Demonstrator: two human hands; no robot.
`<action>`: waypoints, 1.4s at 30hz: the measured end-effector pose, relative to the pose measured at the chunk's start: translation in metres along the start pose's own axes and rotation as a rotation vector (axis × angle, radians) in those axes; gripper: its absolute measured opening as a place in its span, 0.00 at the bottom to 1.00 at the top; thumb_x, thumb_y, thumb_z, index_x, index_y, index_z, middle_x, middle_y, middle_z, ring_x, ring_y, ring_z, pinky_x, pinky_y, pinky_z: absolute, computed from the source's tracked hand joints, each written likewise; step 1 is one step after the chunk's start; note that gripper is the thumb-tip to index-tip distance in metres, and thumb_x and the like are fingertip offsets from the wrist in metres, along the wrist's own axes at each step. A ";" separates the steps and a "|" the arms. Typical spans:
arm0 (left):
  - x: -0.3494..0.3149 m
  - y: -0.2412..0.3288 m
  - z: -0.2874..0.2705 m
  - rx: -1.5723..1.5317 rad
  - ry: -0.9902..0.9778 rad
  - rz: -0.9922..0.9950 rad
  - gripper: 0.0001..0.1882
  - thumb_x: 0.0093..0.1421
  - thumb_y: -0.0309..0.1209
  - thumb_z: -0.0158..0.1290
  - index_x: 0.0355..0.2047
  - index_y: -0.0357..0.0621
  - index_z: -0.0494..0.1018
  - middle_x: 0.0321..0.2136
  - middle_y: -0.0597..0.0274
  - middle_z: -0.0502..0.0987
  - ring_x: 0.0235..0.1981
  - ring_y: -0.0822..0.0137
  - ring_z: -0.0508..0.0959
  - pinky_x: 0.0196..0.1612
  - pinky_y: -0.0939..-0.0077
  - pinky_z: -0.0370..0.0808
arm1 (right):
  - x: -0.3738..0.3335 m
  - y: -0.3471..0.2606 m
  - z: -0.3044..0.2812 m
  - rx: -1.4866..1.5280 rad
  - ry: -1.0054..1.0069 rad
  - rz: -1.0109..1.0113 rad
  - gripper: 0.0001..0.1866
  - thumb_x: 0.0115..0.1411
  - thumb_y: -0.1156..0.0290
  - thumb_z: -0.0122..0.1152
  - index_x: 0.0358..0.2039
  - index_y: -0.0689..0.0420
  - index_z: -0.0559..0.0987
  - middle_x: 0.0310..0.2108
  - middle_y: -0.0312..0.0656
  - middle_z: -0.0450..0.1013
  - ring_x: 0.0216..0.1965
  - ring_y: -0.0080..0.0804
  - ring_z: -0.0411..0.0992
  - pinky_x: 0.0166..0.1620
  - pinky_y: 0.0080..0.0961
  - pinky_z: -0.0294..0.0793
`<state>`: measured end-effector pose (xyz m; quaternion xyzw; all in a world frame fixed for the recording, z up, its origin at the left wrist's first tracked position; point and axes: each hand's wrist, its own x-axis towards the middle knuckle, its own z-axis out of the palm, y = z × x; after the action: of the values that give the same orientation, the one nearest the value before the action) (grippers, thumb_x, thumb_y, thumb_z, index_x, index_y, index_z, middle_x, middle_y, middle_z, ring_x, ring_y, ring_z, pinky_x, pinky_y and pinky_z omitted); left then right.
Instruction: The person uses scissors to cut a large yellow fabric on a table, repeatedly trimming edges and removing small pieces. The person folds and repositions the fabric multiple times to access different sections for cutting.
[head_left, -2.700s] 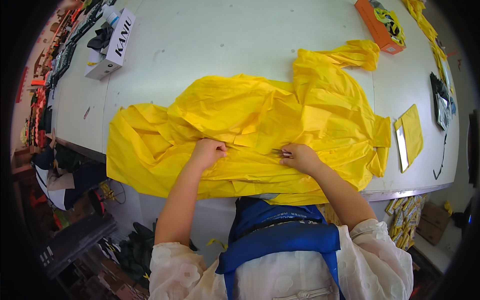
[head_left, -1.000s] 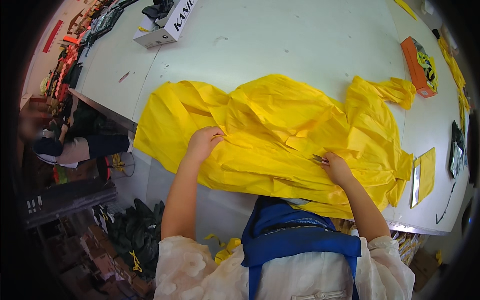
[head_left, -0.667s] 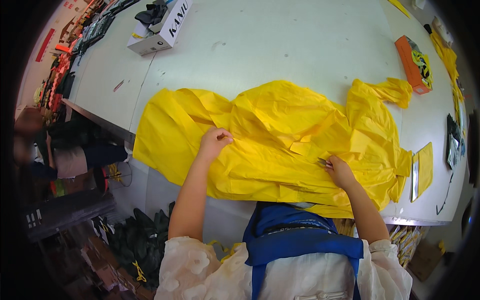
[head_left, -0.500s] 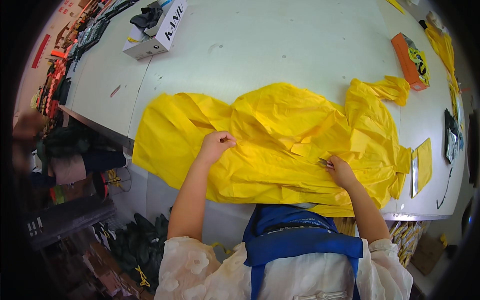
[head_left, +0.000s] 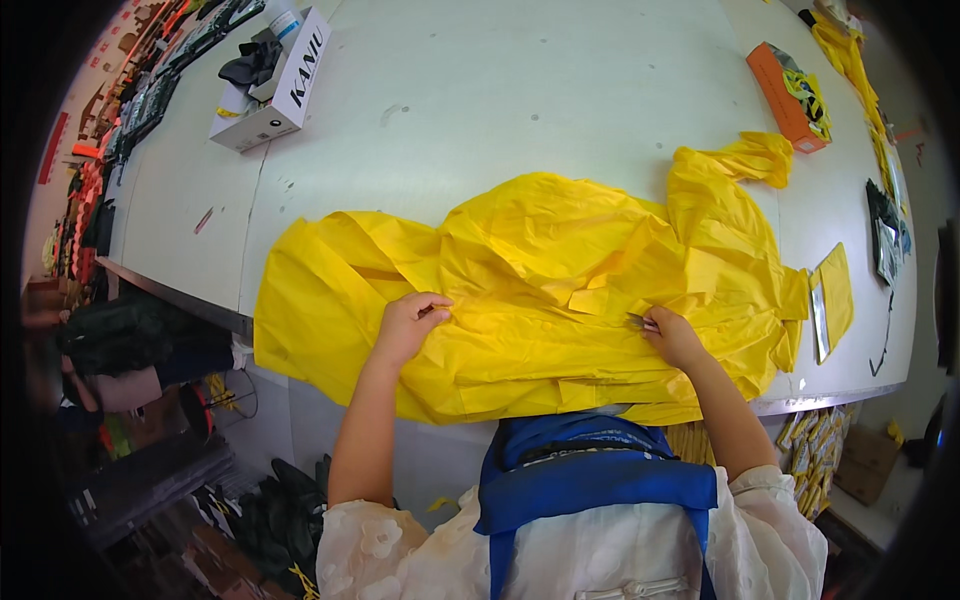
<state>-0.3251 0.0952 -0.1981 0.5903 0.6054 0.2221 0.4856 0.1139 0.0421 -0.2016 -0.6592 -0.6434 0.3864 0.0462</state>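
Observation:
A large yellow raincoat (head_left: pixel 560 235) lies crumpled along the near side of the table, one sleeve reaching to the far right. My left hand (head_left: pixel 408 326) rests at its left middle, thumb and fingers pinched on the fabric. At the right middle, my right hand (head_left: pixel 674 338) is closed round small metal thread snips (head_left: pixel 638 321). Only the short pointed blades show, lying close over the fabric; the rest is hidden in my fingers. Just past the coat's right end is a folded yellow packet (head_left: pixel 833 300) with a pale edge strip.
On the pale table (head_left: pixel 450 100), a white box (head_left: pixel 285 100) with dark items stands far left. An orange box (head_left: pixel 783 100) of yellow-green pieces stands far right. A dark packet (head_left: pixel 884 240) lies near the right edge. Dark bundles (head_left: pixel 285 510) sit below the table at left.
The whole view has shifted, so the table and its contents appear moved left. My left hand has changed its finger pose slightly over the coat. The right hand still holds the snips.

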 end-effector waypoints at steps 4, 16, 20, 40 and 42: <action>0.002 -0.005 0.008 -0.055 0.091 0.067 0.07 0.51 0.24 0.59 0.32 0.38 0.77 0.27 0.58 0.77 0.27 0.69 0.75 0.32 0.79 0.71 | -0.003 -0.035 -0.009 0.061 0.195 0.095 0.11 0.53 0.73 0.61 0.37 0.58 0.72 0.30 0.49 0.74 0.34 0.45 0.74 0.36 0.35 0.72; -0.022 0.006 -0.007 -0.041 0.216 0.042 0.07 0.51 0.22 0.58 0.30 0.39 0.73 0.23 0.60 0.75 0.24 0.68 0.75 0.28 0.78 0.71 | 0.054 -0.067 -0.019 0.482 0.484 0.068 0.10 0.58 0.74 0.58 0.41 0.56 0.72 0.23 0.33 0.67 0.21 0.19 0.58 0.28 0.15 0.63; -0.032 0.022 -0.021 0.330 0.125 -0.187 0.14 0.50 0.25 0.59 0.39 0.42 0.73 0.30 0.56 0.75 0.32 0.60 0.75 0.35 0.70 0.72 | 0.010 -0.061 -0.045 0.754 0.463 -0.116 0.08 0.59 0.78 0.55 0.40 0.58 0.72 0.22 0.27 0.60 0.22 0.13 0.55 0.27 0.12 0.59; 0.026 0.212 0.195 0.336 -0.144 0.576 0.13 0.47 0.23 0.57 0.35 0.39 0.71 0.41 0.54 0.73 0.43 0.53 0.72 0.46 0.66 0.71 | -0.058 -0.036 -0.042 0.507 0.321 -0.539 0.20 0.39 0.86 0.56 0.35 0.55 0.75 0.21 0.39 0.69 0.23 0.36 0.70 0.28 0.27 0.69; 0.027 0.210 0.200 0.334 -0.144 0.577 0.10 0.48 0.22 0.56 0.32 0.38 0.71 0.39 0.54 0.73 0.41 0.53 0.73 0.44 0.66 0.71 | -0.056 -0.032 -0.042 0.508 0.302 -0.553 0.20 0.37 0.86 0.56 0.34 0.55 0.75 0.20 0.38 0.69 0.23 0.37 0.70 0.28 0.28 0.69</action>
<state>-0.0456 0.1021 -0.1162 0.8227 0.4057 0.2058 0.3410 0.1189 0.0164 -0.1290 -0.4782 -0.6665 0.4050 0.4039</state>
